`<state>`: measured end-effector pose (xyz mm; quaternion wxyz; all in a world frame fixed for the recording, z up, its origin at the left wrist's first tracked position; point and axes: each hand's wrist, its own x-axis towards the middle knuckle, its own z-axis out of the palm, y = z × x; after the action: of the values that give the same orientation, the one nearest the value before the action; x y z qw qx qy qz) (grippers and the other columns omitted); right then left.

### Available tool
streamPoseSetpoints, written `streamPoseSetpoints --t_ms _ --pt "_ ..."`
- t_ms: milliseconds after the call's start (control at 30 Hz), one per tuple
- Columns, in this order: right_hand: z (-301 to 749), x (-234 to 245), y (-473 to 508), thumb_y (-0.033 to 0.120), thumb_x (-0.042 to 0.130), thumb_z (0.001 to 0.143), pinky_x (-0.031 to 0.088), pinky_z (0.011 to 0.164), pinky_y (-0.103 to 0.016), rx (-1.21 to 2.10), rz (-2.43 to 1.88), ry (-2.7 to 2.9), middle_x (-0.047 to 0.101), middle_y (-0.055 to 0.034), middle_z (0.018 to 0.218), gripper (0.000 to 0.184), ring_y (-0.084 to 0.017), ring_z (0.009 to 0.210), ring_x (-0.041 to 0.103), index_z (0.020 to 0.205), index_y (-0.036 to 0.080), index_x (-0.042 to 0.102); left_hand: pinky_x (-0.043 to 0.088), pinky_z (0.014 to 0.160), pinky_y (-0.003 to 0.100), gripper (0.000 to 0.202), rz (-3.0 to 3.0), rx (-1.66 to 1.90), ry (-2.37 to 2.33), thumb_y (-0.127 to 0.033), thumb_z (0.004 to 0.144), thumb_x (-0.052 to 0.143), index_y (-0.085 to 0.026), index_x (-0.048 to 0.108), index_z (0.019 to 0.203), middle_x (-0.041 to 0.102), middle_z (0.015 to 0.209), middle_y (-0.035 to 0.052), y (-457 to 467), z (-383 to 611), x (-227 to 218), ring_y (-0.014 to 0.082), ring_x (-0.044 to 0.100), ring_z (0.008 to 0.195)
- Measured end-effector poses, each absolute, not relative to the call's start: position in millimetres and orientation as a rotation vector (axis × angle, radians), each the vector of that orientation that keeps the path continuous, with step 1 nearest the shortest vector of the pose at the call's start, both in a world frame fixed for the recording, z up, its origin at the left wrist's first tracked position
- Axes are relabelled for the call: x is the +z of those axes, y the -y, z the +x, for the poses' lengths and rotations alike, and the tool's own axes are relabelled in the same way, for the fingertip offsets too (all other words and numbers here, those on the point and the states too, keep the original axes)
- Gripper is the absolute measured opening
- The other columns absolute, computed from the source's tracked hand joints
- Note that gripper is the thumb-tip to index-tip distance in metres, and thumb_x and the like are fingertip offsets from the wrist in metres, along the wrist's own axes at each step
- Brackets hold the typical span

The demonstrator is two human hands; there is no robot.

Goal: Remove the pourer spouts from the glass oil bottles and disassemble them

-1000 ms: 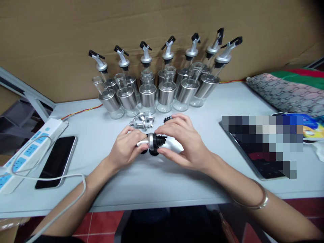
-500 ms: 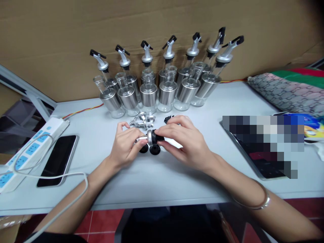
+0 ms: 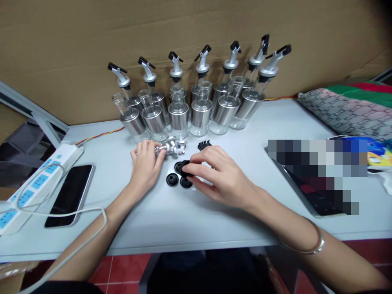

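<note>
Behind silver spouts (image 3: pixel 172 144), glass bottles (image 3: pixel 179 117), pourers (image 3: pixel 202 68) in some

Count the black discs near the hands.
4 visible: held disc in the right hand; left disc, rear disc and front disc on the table. The hand may hide more.

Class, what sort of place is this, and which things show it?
Probably an assembly workspace: metal-sleeved glass bottles stand in rows, with loose silver pourer tops and black stoppers in front.
</note>
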<state>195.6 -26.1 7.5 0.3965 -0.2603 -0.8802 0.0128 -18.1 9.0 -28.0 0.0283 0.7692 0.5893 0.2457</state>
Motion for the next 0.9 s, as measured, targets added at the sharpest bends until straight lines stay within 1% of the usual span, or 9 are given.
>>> streamPoseSetpoints --t_ms 100,200,333,400,467,567,667,800,900 --pt "194.2 8.3 28.4 0.015 0.047 0.09 0.042 0.072 -0.029 0.073 -0.631 2.323 0.063 -0.0072 0.085 0.014 -0.016 0.078 0.055 0.097 0.015 0.06 0.035 0.089 0.048 0.024 2.342 0.665 -1.835 -0.037 0.093 0.041 -0.018 0.049 0.105 0.053 0.11 0.0124 -9.9 -17.7 -33.5 0.0305 0.047 0.107" --pt "194.0 8.1 30.3 0.02 0.049 0.09 0.04 0.071 -0.028 0.129 -0.651 2.417 0.063 -0.0062 0.08 0.015 -0.015 0.072 0.054 0.092 0.014 0.062 0.034 0.096 0.049 0.034 2.333 0.762 -1.772 -0.04 0.091 0.045 -0.019 0.041 0.118 0.046 0.123 0.0153 -9.0 -17.6 -36.7 0.0308 0.042 0.12" --pt "193.7 9.1 33.7 0.021 0.049 0.081 0.033 0.057 -0.027 0.244 -0.736 2.546 0.057 -0.0012 0.064 0.015 -0.013 0.054 0.045 0.076 0.016 0.062 0.031 0.104 0.048 0.044 2.43 0.748 -1.595 -0.042 0.092 0.042 -0.021 0.033 0.13 0.037 0.137 0.0158 -5.2 -15.5 -36.1 0.0281 0.035 0.13" --pt "193.2 10.6 35.6 0.02 0.05 0.075 0.028 0.051 -0.027 0.313 -0.801 2.616 0.057 -0.0002 0.061 0.012 -0.012 0.05 0.043 0.07 0.017 0.06 0.029 0.106 0.05 0.043 2.487 0.641 -1.558 -0.041 0.092 0.042 -0.021 0.035 0.13 0.034 0.141 0.0162 -3.3 -14.0 -35.4 0.0288 0.031 0.134" --pt "192.4 12.2 37.1 0.019 0.051 0.071 0.024 0.05 -0.028 0.389 -0.875 2.699 0.058 -0.0002 0.062 0.009 -0.012 0.05 0.044 0.068 0.017 0.059 0.028 0.107 0.052 0.04 2.507 0.547 -1.556 -0.04 0.093 0.041 -0.02 0.039 0.127 0.032 0.143 0.0166 -2.2 -12.9 -35.5 0.0297 0.027 0.137" --pt "191.1 13.7 38.1 0.017 0.054 0.071 0.025 0.051 -0.028 0.476 -0.997 2.804 0.061 -0.0015 0.064 0.006 -0.013 0.052 0.048 0.069 0.017 0.06 0.027 0.109 0.053 0.035 2.504 0.486 -1.559 -0.038 0.094 0.04 -0.019 0.043 0.124 0.031 0.144 0.0161 -2.3 -12.4 -37.0 0.0303 0.022 0.14" --pt "190.1 13.4 38.1 0.016 0.058 0.076 0.029 0.053 -0.028 0.523 -1.076 2.834 0.063 -0.0024 0.069 0.004 -0.014 0.055 0.053 0.075 0.016 0.062 0.027 0.11 0.054 0.036 2.516 0.462 -1.538 -0.035 0.094 0.039 -0.02 0.042 0.126 0.029 0.146 0.0152 -3.1 -12.5 -38.9 0.0311 0.017 0.142" --pt "188.1 9.4 38.0 0.021 0.06 0.085 0.035 0.057 -0.028 0.541 -1.074 2.83 0.064 -0.0042 0.083 0.007 -0.015 0.064 0.059 0.086 0.015 0.063 0.029 0.109 0.054 0.037 2.509 0.433 -1.539 -0.034 0.094 0.038 -0.019 0.04 0.128 0.027 0.148 0.0146 -3.1 -12.3 -39.7 0.031 0.013 0.144" --pt "186.7 5.0 37.4 0.026 0.057 0.089 0.036 0.058 -0.028 0.518 -1.067 2.837 0.062 -0.0057 0.092 0.012 -0.017 0.07 0.061 0.093 0.016 0.062 0.028 0.11 0.053 0.037 2.495 0.424 -1.55 -0.035 0.095 0.037 -0.019 0.04 0.128 0.026 0.149 0.0147 -2.4 -12.0 -39.1 0.0305 0.013 0.144"
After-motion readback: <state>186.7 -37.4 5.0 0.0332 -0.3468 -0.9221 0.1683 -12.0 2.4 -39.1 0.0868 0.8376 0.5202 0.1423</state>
